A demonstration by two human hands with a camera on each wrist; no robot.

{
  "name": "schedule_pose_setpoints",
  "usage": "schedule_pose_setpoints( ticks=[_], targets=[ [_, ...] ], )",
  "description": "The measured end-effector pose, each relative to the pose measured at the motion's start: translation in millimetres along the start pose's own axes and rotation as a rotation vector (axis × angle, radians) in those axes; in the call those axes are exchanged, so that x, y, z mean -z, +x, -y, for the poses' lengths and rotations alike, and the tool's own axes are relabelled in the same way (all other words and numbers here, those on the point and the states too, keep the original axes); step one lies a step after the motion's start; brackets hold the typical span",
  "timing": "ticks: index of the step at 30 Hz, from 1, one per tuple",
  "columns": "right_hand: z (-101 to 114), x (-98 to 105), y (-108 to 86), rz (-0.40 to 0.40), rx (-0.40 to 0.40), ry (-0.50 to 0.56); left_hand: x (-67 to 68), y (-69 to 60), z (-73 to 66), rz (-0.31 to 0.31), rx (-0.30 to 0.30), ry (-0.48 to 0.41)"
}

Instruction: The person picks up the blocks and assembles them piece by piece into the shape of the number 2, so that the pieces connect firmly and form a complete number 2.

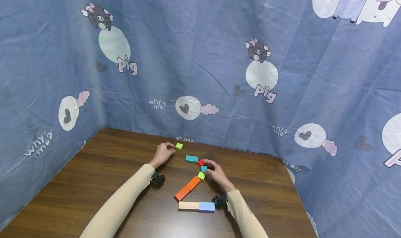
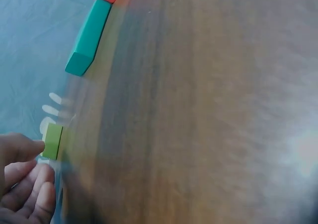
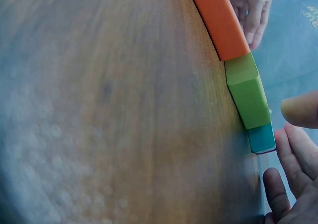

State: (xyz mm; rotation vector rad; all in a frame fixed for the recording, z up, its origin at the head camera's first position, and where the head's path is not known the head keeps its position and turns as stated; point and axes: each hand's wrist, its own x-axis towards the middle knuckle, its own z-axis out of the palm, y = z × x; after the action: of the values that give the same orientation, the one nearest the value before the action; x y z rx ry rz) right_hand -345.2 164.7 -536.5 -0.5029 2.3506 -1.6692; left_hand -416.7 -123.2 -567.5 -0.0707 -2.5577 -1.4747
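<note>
In the head view my left hand (image 1: 164, 153) is beside a yellow-green cube (image 1: 179, 146) at the back of the table. In the left wrist view a fingertip (image 2: 38, 147) lies at that cube's (image 2: 52, 141) near edge; whether it touches cannot be told. My right hand (image 1: 217, 173) reaches around the right side of a red cube (image 1: 201, 162) and a small teal cube (image 1: 203, 168), its fingers spread and not closed on either. A second yellow-green cube (image 1: 201, 176) sits just in front of the teal one. A longer teal block (image 1: 191, 159) lies left of the red cube.
Two orange blocks (image 1: 187, 188) run diagonally from the front yellow-green cube toward the lower left. Nearer the front, a pale wood block (image 1: 188, 206) and a light blue block (image 1: 206, 207) lie end to end. A blue patterned cloth (image 1: 200, 74) hangs behind the brown table (image 1: 103, 161).
</note>
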Motion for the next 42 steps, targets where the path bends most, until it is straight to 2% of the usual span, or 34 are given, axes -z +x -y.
schedule_pose_setpoints(
  ticks=[8, 21, 24, 31, 37, 42],
  targets=[
    [-29, -4, 15.5, -0.048, -0.034, 0.002, -3.0, 7.8, -1.8, -0.030, 0.055, 0.033],
    [-32, -5, 16.4, -0.034, -0.031, 0.008, -10.8, 10.0, -8.3, -0.037, 0.078, 0.098],
    [-28, -4, 14.8, -0.021, -0.021, 0.015, -11.5, 10.1, -9.4, -0.039, 0.079, 0.098],
    [1, -4, -0.3, -0.019, -0.008, 0.005, -15.4, 14.4, -8.7, -0.030, 0.080, 0.100],
    [1, -3, -0.9, -0.002, -0.017, 0.004, -18.3, 17.2, -6.9, -0.043, 0.081, 0.101],
    [3, -1, -2.0, -0.018, -0.017, -0.002, -17.2, 18.2, -5.1, -0.034, 0.038, 0.071]
  ],
)
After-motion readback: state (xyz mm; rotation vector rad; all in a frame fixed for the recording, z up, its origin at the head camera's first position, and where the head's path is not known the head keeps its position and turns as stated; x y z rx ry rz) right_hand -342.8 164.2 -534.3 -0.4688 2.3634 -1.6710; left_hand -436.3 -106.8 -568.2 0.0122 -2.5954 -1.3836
